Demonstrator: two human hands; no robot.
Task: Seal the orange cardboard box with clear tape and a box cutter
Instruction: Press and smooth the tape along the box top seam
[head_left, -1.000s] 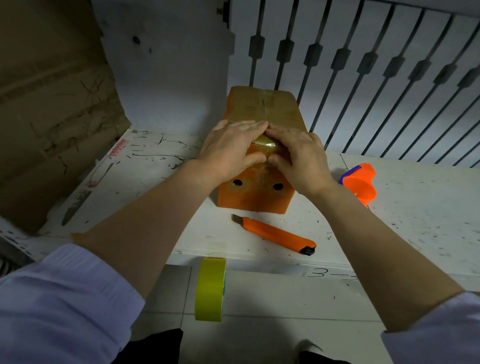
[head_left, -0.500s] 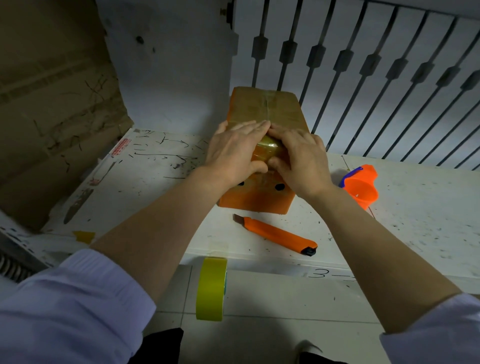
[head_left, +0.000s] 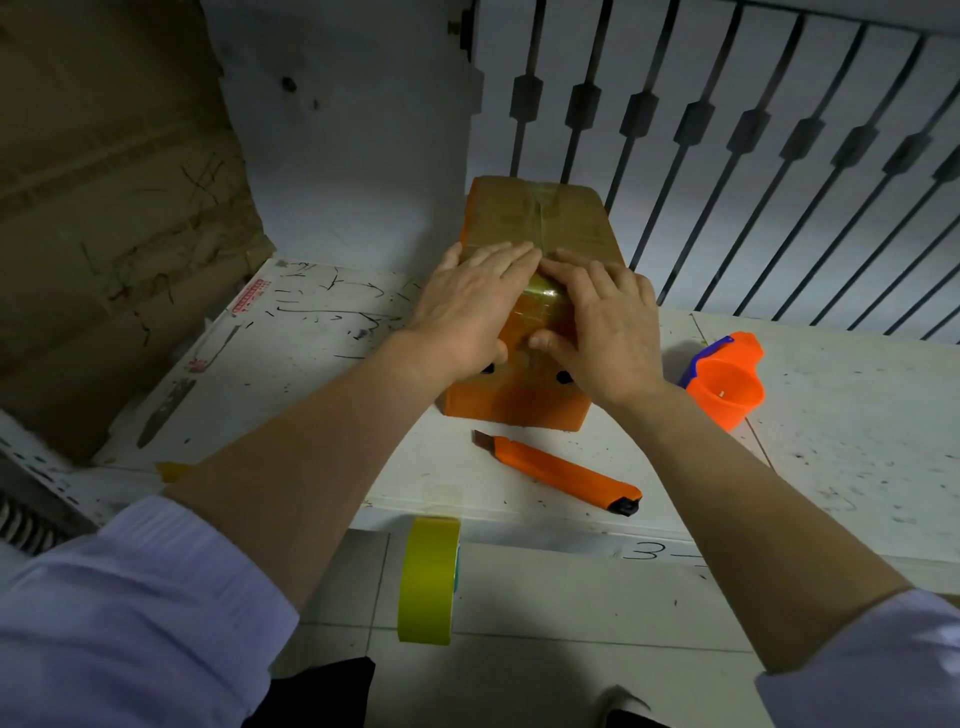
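The orange cardboard box (head_left: 540, 218) stands on the white table (head_left: 857, 415), its top covered in glossy clear tape. My left hand (head_left: 467, 306) and my right hand (head_left: 608, 322) lie flat side by side on the box's near top edge. Their fingers press on the tape and their thumbs hook down over the orange front face. The orange box cutter (head_left: 556, 470) lies on the table just in front of the box, blade end to the left. A yellowish roll of tape (head_left: 428, 582) hangs on edge below the table's front edge.
An orange and blue tape dispenser (head_left: 724, 384) lies right of the box. A large brown cardboard sheet (head_left: 104, 208) leans at the left. A white wall panel and dark railing bars (head_left: 727, 156) stand right behind the box. Floor tiles show below the table.
Both hands have slid a little farther up onto the box top and flattened out over the tape. The box, cutter and roll have not moved.
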